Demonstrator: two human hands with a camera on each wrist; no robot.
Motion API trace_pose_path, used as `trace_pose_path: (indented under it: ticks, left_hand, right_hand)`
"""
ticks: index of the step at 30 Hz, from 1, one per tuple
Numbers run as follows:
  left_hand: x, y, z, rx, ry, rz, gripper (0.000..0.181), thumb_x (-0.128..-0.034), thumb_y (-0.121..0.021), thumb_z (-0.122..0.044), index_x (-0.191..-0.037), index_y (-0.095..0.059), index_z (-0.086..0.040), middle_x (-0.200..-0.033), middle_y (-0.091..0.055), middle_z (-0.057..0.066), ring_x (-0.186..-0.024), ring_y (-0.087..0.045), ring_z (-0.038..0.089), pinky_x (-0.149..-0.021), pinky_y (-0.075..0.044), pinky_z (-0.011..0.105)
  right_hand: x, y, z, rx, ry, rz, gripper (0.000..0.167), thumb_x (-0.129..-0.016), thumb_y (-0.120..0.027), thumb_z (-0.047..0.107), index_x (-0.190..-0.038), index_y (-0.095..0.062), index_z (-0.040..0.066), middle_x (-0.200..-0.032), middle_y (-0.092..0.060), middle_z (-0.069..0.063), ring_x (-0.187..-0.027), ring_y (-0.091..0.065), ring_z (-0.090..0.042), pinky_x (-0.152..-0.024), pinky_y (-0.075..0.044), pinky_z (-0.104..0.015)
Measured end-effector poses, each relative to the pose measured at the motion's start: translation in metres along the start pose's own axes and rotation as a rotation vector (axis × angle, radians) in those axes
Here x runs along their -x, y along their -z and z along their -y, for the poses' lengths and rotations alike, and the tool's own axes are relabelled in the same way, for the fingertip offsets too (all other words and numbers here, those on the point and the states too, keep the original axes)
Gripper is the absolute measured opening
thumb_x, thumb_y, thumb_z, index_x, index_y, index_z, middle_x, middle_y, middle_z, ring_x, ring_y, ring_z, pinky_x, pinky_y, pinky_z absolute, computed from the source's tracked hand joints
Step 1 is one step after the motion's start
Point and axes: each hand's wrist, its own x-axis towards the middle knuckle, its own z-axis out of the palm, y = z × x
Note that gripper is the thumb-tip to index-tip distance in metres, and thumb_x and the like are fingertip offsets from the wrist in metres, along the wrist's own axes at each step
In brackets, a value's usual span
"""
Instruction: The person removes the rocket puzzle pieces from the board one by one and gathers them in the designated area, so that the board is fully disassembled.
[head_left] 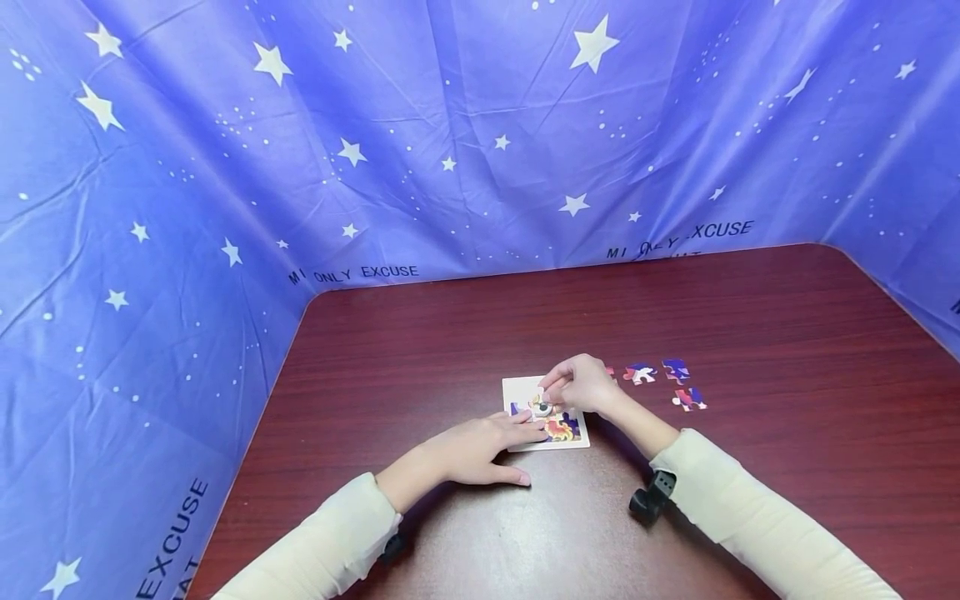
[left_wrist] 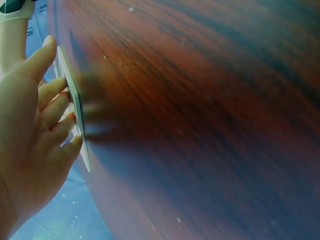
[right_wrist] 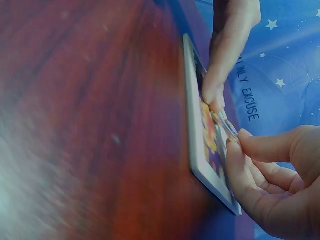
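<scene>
A white-framed puzzle board lies on the table, its lower part filled with colourful pieces. My left hand rests with straight fingers on the board's left side, thumb spread onto the table. At the board's upper right, my right hand pinches a puzzle piece between thumb and index finger, tilted above the picture. In the left wrist view the fingers of my left hand reach the board's edge. Fingers partly cover the picture.
Right of the board lie several loose puzzle pieces, among them a red and white one, a purple one and a lower one. The dark red table is bordered by a blue star-patterned cloth.
</scene>
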Motion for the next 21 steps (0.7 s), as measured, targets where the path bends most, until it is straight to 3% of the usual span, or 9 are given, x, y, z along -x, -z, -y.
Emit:
trace_pose_path:
  ticks: [12,21]
  left_hand:
    - [0.001,0.001,-0.001,0.004,0.001,-0.001,0.064,-0.0909,-0.058,-0.051,-0.147,-0.039,-0.027,-0.154,-0.039,-0.004,-0.146,-0.033,0.019,-0.118,-0.034,0.039]
    - [0.002,0.0,-0.001,0.012,0.006,0.0,0.064,-0.0907,-0.058,-0.052,-0.148,-0.039,-0.028,-0.155,-0.037,-0.007,-0.147,-0.03,0.019,-0.119,-0.031,0.04]
  right_hand:
    - [-0.001,0.013,-0.004,0.065,0.016,-0.008,0.016,-0.077,-0.076,0.009,-0.092,-0.076,0.004,-0.077,-0.076,-0.006,-0.063,-0.065,0.0,-0.062,-0.048,-0.013]
    - [0.004,0.017,-0.015,-0.107,-0.035,0.027,0.02,-0.077,-0.075,0.004,-0.095,-0.073,-0.003,-0.072,-0.075,-0.005,-0.059,-0.066,-0.001,-0.06,-0.058,-0.021]
